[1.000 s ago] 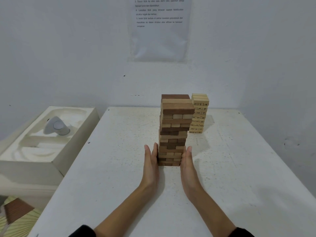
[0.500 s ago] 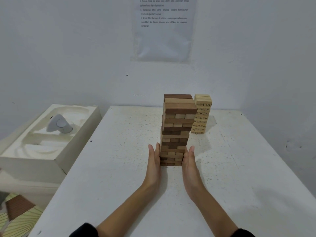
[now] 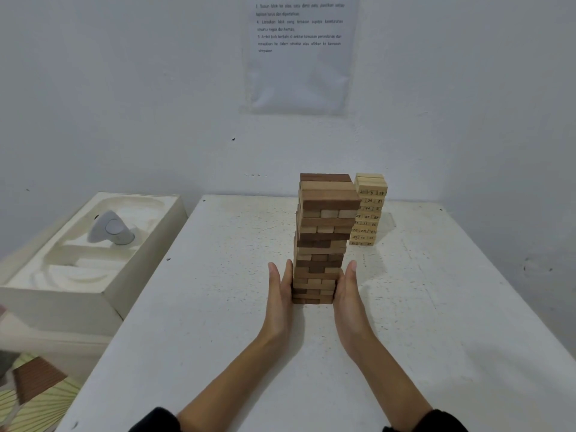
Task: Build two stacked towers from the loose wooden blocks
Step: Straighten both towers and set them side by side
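On the white bench, the left hand and right hand press flat, fingers straight, against opposite sides of the brown block tower near its base. The pale numbered tower stands just behind it, to the right.

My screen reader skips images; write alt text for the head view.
A left hand and right hand, fingers straight, press the lower sides of a brown tower on a table. A smaller pale tower stands behind it, rightward; a box sits left of the table.
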